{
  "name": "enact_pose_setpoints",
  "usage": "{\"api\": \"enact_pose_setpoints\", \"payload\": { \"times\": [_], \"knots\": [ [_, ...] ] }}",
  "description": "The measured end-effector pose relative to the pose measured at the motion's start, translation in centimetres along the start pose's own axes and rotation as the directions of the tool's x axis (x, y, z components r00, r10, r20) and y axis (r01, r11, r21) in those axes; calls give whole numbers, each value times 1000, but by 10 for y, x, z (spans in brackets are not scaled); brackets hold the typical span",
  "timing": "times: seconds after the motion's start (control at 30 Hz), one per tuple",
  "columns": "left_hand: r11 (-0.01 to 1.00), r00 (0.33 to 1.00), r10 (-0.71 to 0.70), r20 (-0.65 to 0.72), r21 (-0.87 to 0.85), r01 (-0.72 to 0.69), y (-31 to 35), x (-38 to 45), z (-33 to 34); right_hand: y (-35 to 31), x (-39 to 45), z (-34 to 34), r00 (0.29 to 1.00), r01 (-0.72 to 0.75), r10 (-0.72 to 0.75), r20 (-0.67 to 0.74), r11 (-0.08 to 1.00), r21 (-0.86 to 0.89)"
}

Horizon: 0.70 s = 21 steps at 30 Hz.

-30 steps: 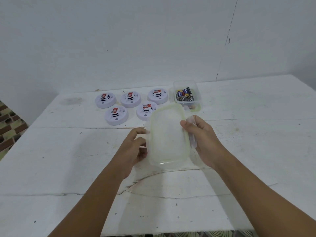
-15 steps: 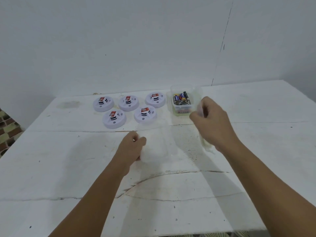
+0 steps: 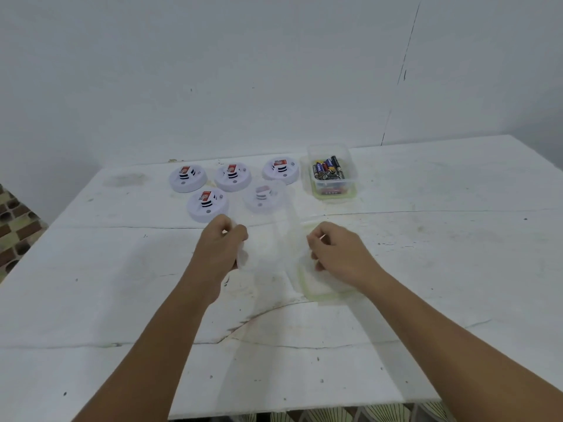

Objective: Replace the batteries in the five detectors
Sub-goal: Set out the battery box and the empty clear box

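Five round white detectors lie at the back of the table: three in a row and two in front. The front right one shows blurred through an empty clear container. My left hand grips that container by its left edge. To its right, my right hand has curled fingers on the green-rimmed lid, which lies flat on the table. An open clear box of batteries stands right of the detectors.
The white table has cracks across its top. Its front edge runs along the bottom of the view and its left edge beside a brick-patterned floor. A white wall stands right behind the detectors.
One second ago both hands held the closed empty container. The right hand pulled the lid off to the right and has set it down on the table. The left hand keeps the container.
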<state>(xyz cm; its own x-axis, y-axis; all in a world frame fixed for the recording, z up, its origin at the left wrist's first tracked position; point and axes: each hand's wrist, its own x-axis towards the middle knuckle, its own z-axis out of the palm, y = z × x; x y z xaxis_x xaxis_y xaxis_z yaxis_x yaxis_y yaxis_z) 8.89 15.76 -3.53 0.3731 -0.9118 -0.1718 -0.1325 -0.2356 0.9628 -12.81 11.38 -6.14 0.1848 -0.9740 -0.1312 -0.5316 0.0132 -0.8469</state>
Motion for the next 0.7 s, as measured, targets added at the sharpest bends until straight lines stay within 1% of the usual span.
{"api": "enact_pose_setpoints", "payload": {
  "times": [0.1,0.13,0.2,0.27,0.33,0.4,0.57,0.63,0.7],
  "knots": [
    [999,995,2,101,35,-6,2,-3,18,13,3,-15,985,82,-120,-122,956,-280],
    [999,991,-7,131,49,0,2,-4,27,17,4,-19,977,82,-143,-158,937,-339],
    [997,985,-24,172,83,10,2,-5,44,29,5,-25,963,44,-142,-229,922,-385],
    [994,978,-28,206,108,5,0,-6,59,42,5,-31,960,-4,-88,-265,944,-330],
    [991,972,-23,232,135,-9,-4,-6,71,55,4,-36,969,-18,-36,-243,976,-217],
    [982,976,-18,216,189,-24,-8,-7,78,61,2,-39,977,-9,-25,-210,988,-157],
    [927,983,-30,179,373,-40,-12,-9,78,65,-1,-42,982,-1,-16,-186,996,-89],
    [915,983,-39,181,401,-37,-11,-10,74,68,0,-41,983,-14,-1,-186,997,-78],
    [923,984,-38,174,383,-32,-9,-11,70,72,1,-39,980,-20,2,-199,996,-90]
  ]
}}
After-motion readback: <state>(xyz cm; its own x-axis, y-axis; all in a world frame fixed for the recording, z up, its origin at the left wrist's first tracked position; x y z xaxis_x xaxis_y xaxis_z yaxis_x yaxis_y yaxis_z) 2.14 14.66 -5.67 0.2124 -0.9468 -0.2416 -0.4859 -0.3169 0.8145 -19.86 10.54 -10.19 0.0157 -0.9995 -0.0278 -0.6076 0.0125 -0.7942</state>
